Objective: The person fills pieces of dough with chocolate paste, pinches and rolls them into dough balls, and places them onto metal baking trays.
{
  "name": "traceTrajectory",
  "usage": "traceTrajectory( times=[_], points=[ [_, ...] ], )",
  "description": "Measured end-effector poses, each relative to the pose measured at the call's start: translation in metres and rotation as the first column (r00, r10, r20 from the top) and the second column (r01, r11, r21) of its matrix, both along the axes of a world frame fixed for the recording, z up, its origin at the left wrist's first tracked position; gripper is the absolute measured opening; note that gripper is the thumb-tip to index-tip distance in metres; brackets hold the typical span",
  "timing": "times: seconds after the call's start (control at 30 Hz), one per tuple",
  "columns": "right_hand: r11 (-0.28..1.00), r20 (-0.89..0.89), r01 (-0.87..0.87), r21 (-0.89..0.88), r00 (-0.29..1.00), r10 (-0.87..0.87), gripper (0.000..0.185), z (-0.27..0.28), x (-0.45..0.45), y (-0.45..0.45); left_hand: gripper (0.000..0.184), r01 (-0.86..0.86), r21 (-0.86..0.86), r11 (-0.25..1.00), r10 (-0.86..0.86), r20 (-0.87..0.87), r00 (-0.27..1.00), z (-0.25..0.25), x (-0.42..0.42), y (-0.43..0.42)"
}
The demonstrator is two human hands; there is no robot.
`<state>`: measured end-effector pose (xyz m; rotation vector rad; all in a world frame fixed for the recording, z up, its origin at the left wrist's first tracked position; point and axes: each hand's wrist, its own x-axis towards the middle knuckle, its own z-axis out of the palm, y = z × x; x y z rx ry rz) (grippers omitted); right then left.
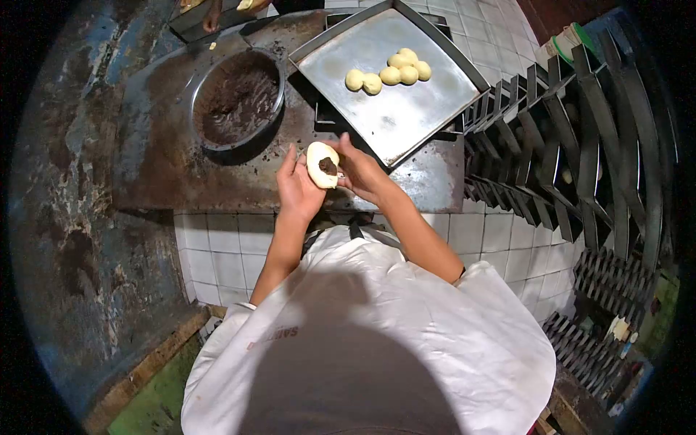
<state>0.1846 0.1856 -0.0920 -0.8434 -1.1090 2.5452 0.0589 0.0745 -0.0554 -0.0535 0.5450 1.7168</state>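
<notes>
A flattened oval of pale yellow dough point(315, 154) lies in front of my body, with a lump of dark brown filling point(328, 166) on it. My left hand point(299, 187) cradles the dough from the left, its palm turned up and its thumb at the edge. On the other side, my right hand point(365, 174) touches the right edge with its fingers curled. Something small and shiny shows by those fingers, too small to name. Just beyond the hands is a round metal bowl point(278, 119) containing dark brown filling.
A square metal tray point(391, 123) with several dough balls point(390, 75) sits at the back right of the worn table point(159, 167). Stacked metal trays point(558, 145) stand at the right. Another person's hand point(212, 18) is at the top left, near a small dough scrap point(212, 46).
</notes>
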Motion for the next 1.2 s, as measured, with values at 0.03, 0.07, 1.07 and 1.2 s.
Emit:
traceTrajectory(
  times=[0.03,0.07,1.07,1.2],
  points=[
    [0.956,-0.179,-0.110,-0.271,0.982,0.063,0.050,0.014,-0.001,0.002,0.059,-0.006,0.002,1.000,0.006,-0.010,1.000,-0.002,0.001,-0.001],
    [0.980,-0.106,-0.170,-0.101,0.982,0.159,0.051,0.027,0.002,0.003,0.050,-0.089,-0.100,0.991,0.075,-0.138,0.988,-0.008,-0.001,-0.003],
    [0.462,-0.174,0.209,0.862,0.978,-0.119,0.026,0.154,-0.114,-0.083,0.028,-0.342,0.324,0.882,0.471,-0.579,0.665,0.099,-0.073,-0.094],
    [0.623,-0.072,0.132,0.771,0.990,-0.121,0.020,0.146,-0.127,-0.106,0.022,-0.448,0.166,0.878,0.468,-0.484,0.739,0.078,-0.099,-0.093]
  ],
)
